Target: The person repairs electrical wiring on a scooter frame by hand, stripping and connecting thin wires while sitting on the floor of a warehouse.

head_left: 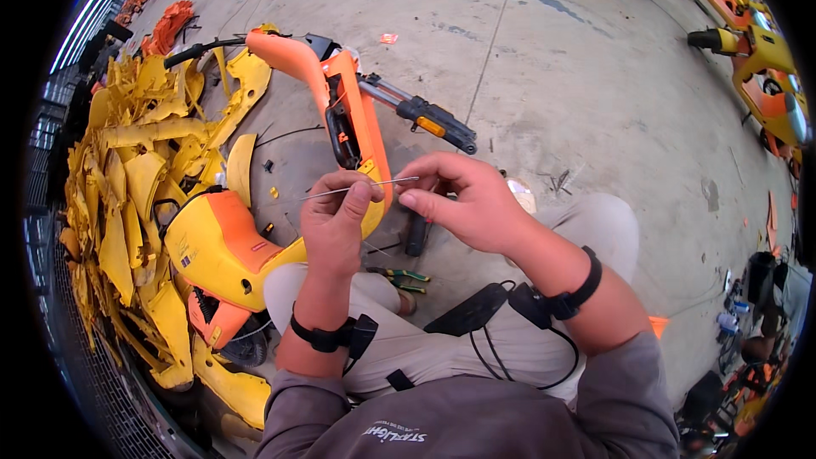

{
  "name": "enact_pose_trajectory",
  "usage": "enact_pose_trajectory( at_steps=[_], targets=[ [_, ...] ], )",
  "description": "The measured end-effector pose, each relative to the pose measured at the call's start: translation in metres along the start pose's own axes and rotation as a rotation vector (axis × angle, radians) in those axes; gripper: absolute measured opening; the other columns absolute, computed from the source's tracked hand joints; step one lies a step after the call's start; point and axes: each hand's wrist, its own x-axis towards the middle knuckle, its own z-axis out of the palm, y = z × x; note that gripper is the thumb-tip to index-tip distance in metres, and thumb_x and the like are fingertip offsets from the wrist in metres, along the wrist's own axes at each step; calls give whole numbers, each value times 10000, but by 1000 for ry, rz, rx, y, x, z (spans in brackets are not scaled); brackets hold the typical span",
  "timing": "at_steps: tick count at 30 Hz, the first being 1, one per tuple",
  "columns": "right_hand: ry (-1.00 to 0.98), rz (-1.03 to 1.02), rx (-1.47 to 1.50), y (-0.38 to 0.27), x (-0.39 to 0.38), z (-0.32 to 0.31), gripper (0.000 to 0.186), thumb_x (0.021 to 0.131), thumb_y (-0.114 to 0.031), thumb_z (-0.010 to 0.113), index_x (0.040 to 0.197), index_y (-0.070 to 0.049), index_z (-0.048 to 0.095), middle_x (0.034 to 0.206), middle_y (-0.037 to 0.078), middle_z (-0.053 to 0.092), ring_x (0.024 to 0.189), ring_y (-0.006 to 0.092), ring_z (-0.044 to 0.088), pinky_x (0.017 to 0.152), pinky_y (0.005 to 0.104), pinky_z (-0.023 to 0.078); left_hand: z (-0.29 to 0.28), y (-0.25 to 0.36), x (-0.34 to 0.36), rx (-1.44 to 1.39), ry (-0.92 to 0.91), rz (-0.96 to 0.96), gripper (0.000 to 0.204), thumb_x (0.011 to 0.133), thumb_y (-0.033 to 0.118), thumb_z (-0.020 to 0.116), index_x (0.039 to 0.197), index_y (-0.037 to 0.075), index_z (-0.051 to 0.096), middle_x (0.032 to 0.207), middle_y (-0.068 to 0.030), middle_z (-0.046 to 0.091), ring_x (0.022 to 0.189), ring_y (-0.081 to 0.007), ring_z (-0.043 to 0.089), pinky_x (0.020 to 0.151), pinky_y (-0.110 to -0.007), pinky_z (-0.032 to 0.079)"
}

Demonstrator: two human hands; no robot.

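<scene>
A thin silvery metal rod [387,182] stretches between my two hands, above the frame of a dismantled orange and yellow scooter [370,123]. My left hand [333,225] is closed, pinching the rod between thumb and fingers. Its thin tail sticks out past the left side of that hand. At the rod's other end, my right hand [463,204] has its thumb and forefinger closed about the tip. The right hand's remaining fingers are curled and partly hidden. Below the hands lie pliers with green and yellow handles [399,274] and a black tubular part [416,234].
Yellow body panels [127,178] are heaped on the left. The scooter's black and silver fork [421,115] points right over the concrete floor [578,85]. Small metal bits [559,180] lie beyond my right knee. More scooters [756,76] stand far right; assorted parts [748,348] lie lower right.
</scene>
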Motion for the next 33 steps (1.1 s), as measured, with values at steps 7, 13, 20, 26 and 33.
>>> enact_pose_trajectory(
  at_steps=[7, 13, 20, 26, 33],
  targets=[
    [-31, 138, 213, -6, -8, -2, 208, 892, -92, 664, 1082, -24, 620, 979, 50, 668, 820, 85, 594, 737, 228, 486, 13, 5, -8, 17, -15, 109, 88, 925, 92, 610, 941, 11, 579, 914, -94, 603, 849, -167, 595, 817, -302, 477],
    [1, 170, 403, -13, -8, 2, 202, 930, -136, 622, 1087, -8, 620, 910, 7, 646, 782, 48, 565, 692, 206, 471, 18, 13, -8, 75, -22, 177, 91, 910, 75, 625, 935, 2, 577, 907, -105, 603, 837, -169, 600, 791, -284, 479],
    [-12, 130, 381, -13, -10, 3, 194, 935, -131, 613, 1085, -9, 606, 935, 12, 647, 815, 57, 572, 719, 210, 477, 11, 11, -11, 74, -45, 287, 104, 872, -7, 653, 949, -18, 585, 919, -90, 605, 814, -133, 611, 711, -234, 480],
    [9, 139, 346, -14, -9, 1, 186, 933, -124, 615, 1076, -7, 604, 920, 8, 641, 811, 54, 571, 712, 206, 475, 16, 13, -12, 175, 12, 263, 90, 912, 74, 618, 891, 1, 570, 838, -100, 605, 763, -133, 578, 741, -258, 464],
    [10, 71, 352, -13, -10, 0, 173, 928, -112, 622, 1063, -6, 602, 942, 9, 641, 840, 48, 577, 721, 202, 473, 16, 13, -13, 216, 24, 273, 111, 909, 93, 629, 868, 10, 568, 828, -95, 607, 756, -128, 571, 729, -254, 458]
  ],
)
